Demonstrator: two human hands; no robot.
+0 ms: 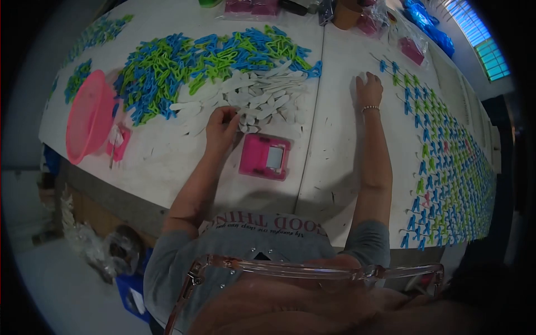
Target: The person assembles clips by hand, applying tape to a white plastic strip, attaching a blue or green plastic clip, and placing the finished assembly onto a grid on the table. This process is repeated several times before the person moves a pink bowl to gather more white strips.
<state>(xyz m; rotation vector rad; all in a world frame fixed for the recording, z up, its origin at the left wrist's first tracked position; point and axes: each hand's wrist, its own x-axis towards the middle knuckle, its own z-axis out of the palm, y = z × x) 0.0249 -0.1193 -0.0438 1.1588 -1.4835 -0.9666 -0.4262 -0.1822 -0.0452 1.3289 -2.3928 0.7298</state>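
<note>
My left hand (222, 128) is at the near left edge of a heap of white flat strips (273, 95), thumb and forefinger pinched together on a strip. Just below that hand lies a pink square box (251, 153) with a pale rectangular pad on its right side. Farther right, my right hand (369, 92) rests low over the white table (335, 151), its fingers curled down with a small pale patch at the tips; what they hold I cannot tell. To the right of it spread rows of blue and green clothes pegs (441, 162), with a few pink ones.
A large mixed heap of blue and green pegs (162, 72) lies behind the strips. On the left a pink basin (90, 117) stands tilted on its side, beside a small pink holder (118, 142). Bagged pink items (251, 6) and a brown pot (347, 15) line the far edge.
</note>
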